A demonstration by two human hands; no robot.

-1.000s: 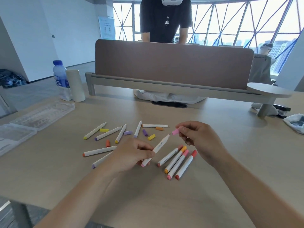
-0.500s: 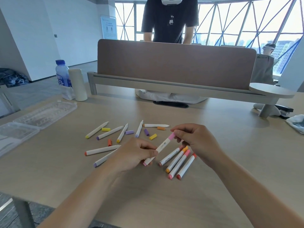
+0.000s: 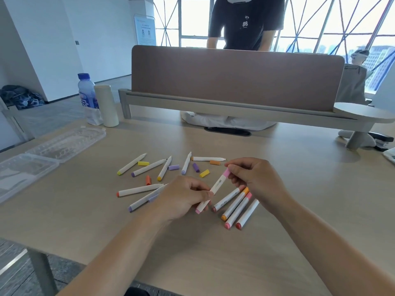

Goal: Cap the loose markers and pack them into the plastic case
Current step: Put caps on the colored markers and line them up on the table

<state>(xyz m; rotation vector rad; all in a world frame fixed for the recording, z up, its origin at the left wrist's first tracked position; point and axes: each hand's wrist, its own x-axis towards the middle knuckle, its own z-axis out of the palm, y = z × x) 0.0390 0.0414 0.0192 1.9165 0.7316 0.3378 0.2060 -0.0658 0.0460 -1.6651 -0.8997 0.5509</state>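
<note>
Above the table [image 3: 85, 210], left hand [image 3: 183, 197] grips the pink marker [image 3: 213, 190]; right hand [image 3: 256, 178] pinches its cap [image 3: 226, 173].

Bare forearms [image 3: 132, 248] lead to a bare left grip [image 3: 183, 197] and a bare right grip [image 3: 258, 178]

left hand [image 3: 183, 197] curled in a grip; right hand [image 3: 256, 178] pinching with fingertips, forearms converging inward

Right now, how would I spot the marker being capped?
Look at the tan table in front of the brown divider. Among the loose markers, the pink marker alone is held: left hand on its white barrel, right hand pinching its cap.
</note>
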